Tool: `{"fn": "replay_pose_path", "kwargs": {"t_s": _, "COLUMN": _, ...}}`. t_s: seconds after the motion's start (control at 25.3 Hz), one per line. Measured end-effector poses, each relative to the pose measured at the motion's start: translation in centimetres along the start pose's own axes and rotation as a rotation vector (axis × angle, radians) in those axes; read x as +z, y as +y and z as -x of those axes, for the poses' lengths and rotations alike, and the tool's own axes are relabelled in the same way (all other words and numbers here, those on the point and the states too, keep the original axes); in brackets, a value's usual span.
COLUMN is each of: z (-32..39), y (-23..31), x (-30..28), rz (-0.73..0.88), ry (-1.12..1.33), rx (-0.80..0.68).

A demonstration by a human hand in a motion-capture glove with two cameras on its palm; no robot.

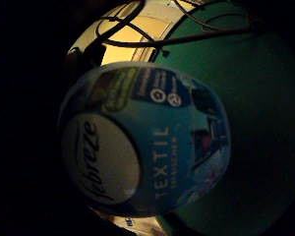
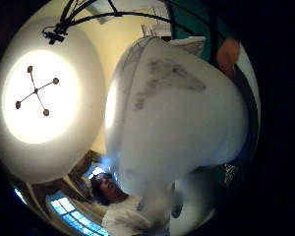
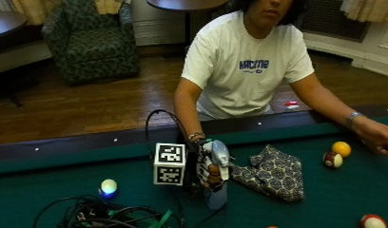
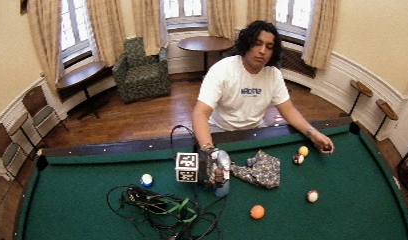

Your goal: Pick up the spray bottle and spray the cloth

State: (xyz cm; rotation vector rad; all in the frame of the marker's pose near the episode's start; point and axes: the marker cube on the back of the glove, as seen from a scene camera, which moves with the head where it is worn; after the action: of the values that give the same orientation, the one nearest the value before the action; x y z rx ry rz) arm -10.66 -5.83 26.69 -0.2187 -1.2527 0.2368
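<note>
A green pool table [image 3: 346, 199] fills the lower part of the outside view, and a person in a white T-shirt [image 3: 247, 66] is seated behind its far rail. A tangle of black cables [image 3: 105, 216] is spread on the felt near the front edge.

A patterned cloth [image 3: 273, 173] is laid crumpled on the felt, just beside the spray bottle on the side of the person's bare hand. The spray bottle [image 3: 215, 183] is held upright, with its grey-white trigger head uppermost and its pale blue body below; whether its base touches the felt cannot be told. It is grasped by the gloved right hand [image 3: 207, 173], whose fingers [image 3: 212, 172] are seen curled round the neck below the head. In the little finger side palm view the blue label of the bottle [image 1: 147, 142] is seen close to the palm, with the green felt behind it; in the thumb side palm view the white head [image 2: 179, 113] fills much of the picture.

The bare left hand [image 3: 377, 137] is rested on the felt near the far rail, well apart from the cloth. A yellow ball [image 3: 341, 148] and a maroon-striped ball [image 3: 333, 160] lie touching or nearly so, near that hand. A white and blue ball [image 3: 108, 186] lies beyond the cables, a red and white ball [image 3: 373, 222] near the front corner, and an orange ball [image 4: 257, 212] is seen in the wide view.
</note>
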Motion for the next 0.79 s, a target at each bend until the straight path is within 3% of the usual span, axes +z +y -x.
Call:
{"fn": "replay_pose_path", "kwargs": {"t_s": 0.59, "z": 0.9, "y": -0.8, "x": 0.0, "rz": -0.196, "ry": 0.145, "rx": -0.121}}
{"fn": "replay_pose_path", "kwargs": {"t_s": 0.79, "z": 2.2, "y": 0.3, "x": -0.3, "rz": -0.154, "ry": 0.123, "rx": -0.172}}
